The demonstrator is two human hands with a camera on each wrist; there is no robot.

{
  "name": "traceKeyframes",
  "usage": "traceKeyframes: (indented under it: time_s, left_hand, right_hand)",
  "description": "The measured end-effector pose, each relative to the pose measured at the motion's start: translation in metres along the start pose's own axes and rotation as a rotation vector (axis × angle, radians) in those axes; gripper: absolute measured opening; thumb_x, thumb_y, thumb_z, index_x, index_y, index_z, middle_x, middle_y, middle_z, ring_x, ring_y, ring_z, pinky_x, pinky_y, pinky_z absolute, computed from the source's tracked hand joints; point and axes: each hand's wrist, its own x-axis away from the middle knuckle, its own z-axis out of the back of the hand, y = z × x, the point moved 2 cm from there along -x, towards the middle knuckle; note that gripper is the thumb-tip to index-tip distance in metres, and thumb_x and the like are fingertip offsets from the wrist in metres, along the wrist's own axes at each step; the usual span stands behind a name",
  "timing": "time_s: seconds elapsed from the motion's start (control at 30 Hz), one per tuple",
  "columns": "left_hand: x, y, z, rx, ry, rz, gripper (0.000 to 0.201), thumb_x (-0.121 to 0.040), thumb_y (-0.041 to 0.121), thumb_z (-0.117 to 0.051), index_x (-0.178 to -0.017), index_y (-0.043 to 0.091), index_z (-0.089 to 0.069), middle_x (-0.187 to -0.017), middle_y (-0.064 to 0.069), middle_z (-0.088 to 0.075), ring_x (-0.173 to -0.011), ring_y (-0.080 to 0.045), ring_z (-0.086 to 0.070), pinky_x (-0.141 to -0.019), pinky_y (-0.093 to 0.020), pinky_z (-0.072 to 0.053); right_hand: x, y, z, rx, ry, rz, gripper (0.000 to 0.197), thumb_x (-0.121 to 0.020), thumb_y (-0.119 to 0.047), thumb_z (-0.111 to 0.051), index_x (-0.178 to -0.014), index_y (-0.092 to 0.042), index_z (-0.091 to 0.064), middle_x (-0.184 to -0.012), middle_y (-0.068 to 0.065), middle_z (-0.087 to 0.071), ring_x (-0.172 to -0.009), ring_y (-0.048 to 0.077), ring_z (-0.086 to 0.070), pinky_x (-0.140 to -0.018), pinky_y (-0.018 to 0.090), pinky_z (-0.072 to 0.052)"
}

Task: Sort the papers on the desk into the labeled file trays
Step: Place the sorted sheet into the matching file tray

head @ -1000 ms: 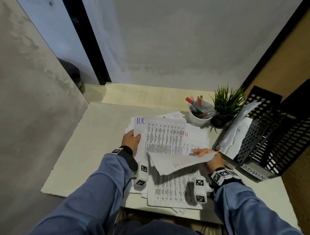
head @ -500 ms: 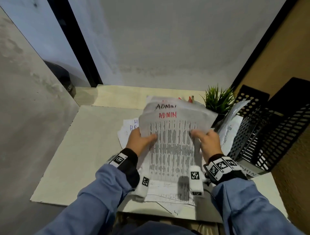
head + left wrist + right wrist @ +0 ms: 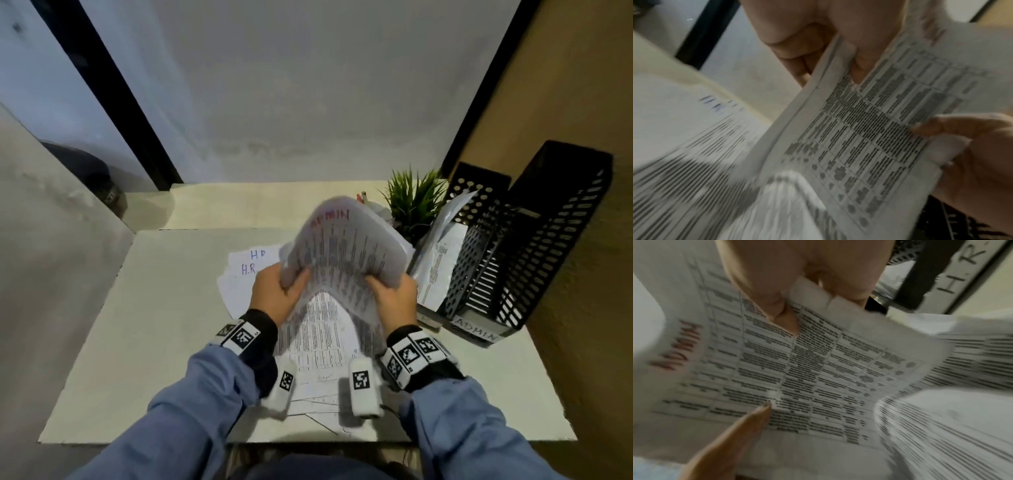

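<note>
A small stack of printed sheets marked ADMIN in red (image 3: 346, 250) (image 3: 875, 129) (image 3: 777, 369) is lifted off the desk and bowed upward, tilted toward the right. My left hand (image 3: 277, 294) grips its left edge, thumb on top. My right hand (image 3: 390, 294) grips its right edge. More printed papers (image 3: 318, 335) lie flat below, and sheets marked H.R. in blue (image 3: 250, 267) lie to the left. Black mesh file trays stand at the right: one labeled ADMIN (image 3: 534, 246), one nearer with papers inside (image 3: 442, 260), labeled H.R. (image 3: 957, 272).
A small green potted plant (image 3: 411, 198) and a pen cup, mostly hidden behind the lifted sheets, stand at the back right. The white desk top (image 3: 154, 325) has walls at the back and left, a brown wall at the right.
Both hands have raised the ADMIN sheets higher and swung them toward the trays on the right; the stack now bows upward. Earlier, the right hand had lifted one sheet from the pile.
</note>
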Motion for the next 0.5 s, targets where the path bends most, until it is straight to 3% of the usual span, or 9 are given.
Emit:
traceKeyframes:
  time_s: [0.03, 0.1, 0.2, 0.3, 0.37, 0.4, 0.43, 0.47, 0.5]
  left_hand:
    - [-0.003, 0.013, 0.001, -0.021, 0.000, -0.039, 0.030, -0.086, 0.039, -0.063, -0.076, 0.011, -0.063, -0.068, -0.018, -0.064, -0.055, -0.026, -0.058, -0.055, -0.030, -0.053]
    - [-0.005, 0.045, 0.002, -0.019, -0.013, -0.155, 0.031, -0.088, 0.030, -0.063, -0.059, 0.019, -0.056, -0.047, 0.007, -0.049, -0.040, -0.006, -0.041, -0.047, -0.020, -0.039]
    - [0.002, 0.114, -0.009, -0.001, -0.048, -0.411, 0.050, -0.089, 0.007, -0.061, -0.049, 0.034, -0.045, -0.042, 0.014, -0.045, -0.040, -0.001, -0.037, -0.044, -0.009, -0.027]
    - [0.006, 0.158, -0.039, 0.005, -0.051, -0.588, 0.052, -0.088, 0.004, -0.059, -0.048, 0.032, -0.042, -0.040, 0.013, -0.041, -0.040, -0.001, -0.037, -0.042, -0.009, -0.024]
    - [0.011, 0.180, -0.066, -0.006, -0.059, -0.679, 0.033, -0.086, -0.001, -0.058, -0.058, 0.016, -0.060, -0.041, 0.015, -0.038, -0.041, 0.006, -0.040, -0.044, -0.004, -0.024]
    - [0.015, 0.190, -0.080, -0.013, -0.072, -0.711, 0.019, -0.086, -0.003, -0.057, -0.072, 0.005, -0.067, -0.045, 0.013, -0.045, -0.044, 0.011, -0.042, -0.046, -0.002, -0.025]
    - [0.018, 0.198, -0.095, -0.016, -0.097, -0.734, 0.016, -0.086, -0.001, -0.055, -0.087, 0.001, -0.070, -0.053, 0.009, -0.054, -0.048, 0.013, -0.046, -0.049, 0.000, -0.027]
    - [0.020, 0.203, -0.110, -0.033, -0.134, -0.737, 0.025, -0.085, 0.003, -0.051, -0.101, 0.004, -0.071, -0.065, 0.003, -0.064, -0.055, 0.010, -0.052, -0.055, -0.001, -0.033]
    - [0.020, 0.206, -0.126, -0.061, -0.178, -0.723, 0.037, -0.083, 0.008, -0.046, -0.113, 0.009, -0.068, -0.081, -0.002, -0.071, -0.066, 0.002, -0.060, -0.062, -0.009, -0.044]
  right_hand:
    - [-0.006, -0.010, 0.005, -0.025, 0.019, 0.032, 0.019, -0.082, 0.009, -0.062, -0.091, -0.008, -0.062, -0.085, 0.003, -0.062, -0.070, 0.003, -0.063, -0.070, 0.014, -0.054]
    - [-0.018, -0.027, 0.023, -0.080, 0.077, 0.096, 0.016, -0.083, 0.006, -0.062, -0.085, -0.010, -0.061, -0.076, 0.000, -0.062, -0.056, -0.009, -0.060, -0.054, 0.005, -0.047]
    - [-0.037, -0.047, 0.069, -0.018, 0.185, 0.259, 0.013, -0.083, -0.002, -0.065, -0.095, -0.007, -0.064, -0.083, 0.002, -0.065, -0.068, -0.003, -0.061, -0.065, 0.011, -0.049]
    - [-0.049, -0.050, 0.128, 0.053, 0.438, 0.342, 0.021, -0.086, -0.005, -0.060, -0.107, -0.006, -0.063, -0.095, 0.007, -0.061, -0.080, 0.006, -0.056, -0.074, 0.010, -0.046]
    - [-0.051, -0.045, 0.166, 0.181, 0.697, 0.352, 0.031, -0.082, -0.004, -0.056, -0.112, -0.006, -0.059, -0.108, 0.012, -0.055, -0.094, 0.017, -0.054, -0.083, 0.012, -0.043]
    - [-0.052, -0.041, 0.180, 0.267, 0.788, 0.325, 0.036, -0.079, -0.005, -0.055, -0.115, -0.007, -0.057, -0.116, 0.015, -0.051, -0.105, 0.024, -0.050, -0.091, 0.020, -0.040]
    - [-0.053, -0.037, 0.191, 0.343, 0.821, 0.258, 0.042, -0.078, -0.007, -0.055, -0.120, -0.008, -0.054, -0.124, 0.017, -0.047, -0.114, 0.029, -0.045, -0.098, 0.030, -0.036]
    - [-0.056, -0.032, 0.198, 0.402, 0.793, 0.162, 0.048, -0.079, -0.010, -0.056, -0.127, -0.009, -0.050, -0.130, 0.018, -0.043, -0.121, 0.031, -0.041, -0.102, 0.035, -0.033]
    - [-0.060, -0.027, 0.203, 0.450, 0.724, 0.063, 0.053, -0.082, -0.012, -0.057, -0.133, -0.009, -0.045, -0.136, 0.017, -0.040, -0.124, 0.032, -0.040, -0.104, 0.039, -0.033]
